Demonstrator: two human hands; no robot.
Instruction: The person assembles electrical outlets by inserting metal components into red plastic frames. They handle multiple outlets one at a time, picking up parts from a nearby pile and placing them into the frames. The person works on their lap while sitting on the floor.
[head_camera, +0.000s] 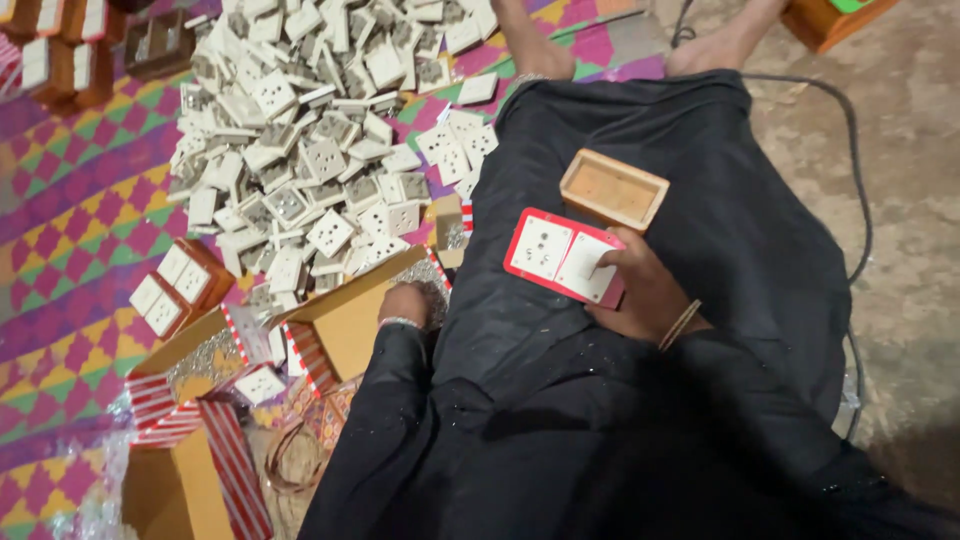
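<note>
Right hand (640, 290) pinching red-bordered socket plate (562, 256) over lap; left hand (405, 303) dipped into open carton (350, 318).

Right fingers (612, 262) closed on the plate's near edge, thumb on top, so the face with two white socket modules sits flat and visible above the black garment (690, 180). Left fingers hidden inside the carton mouth among glittery small parts; grip cannot be told, likely reaching for fasteners. Small wooden box (614, 189), open side up, resting on the lap just beyond the plate, apart from it, probably kept within easy reach. Large heap of loose white plastic socket modules (320, 150), square and glossy, on the woven chequered mat (70, 200). Finished wooden boxes with white modules (172, 288) beside the heap; red-striped cardboard cartons (200, 440) nearer the left sleeve.
</note>
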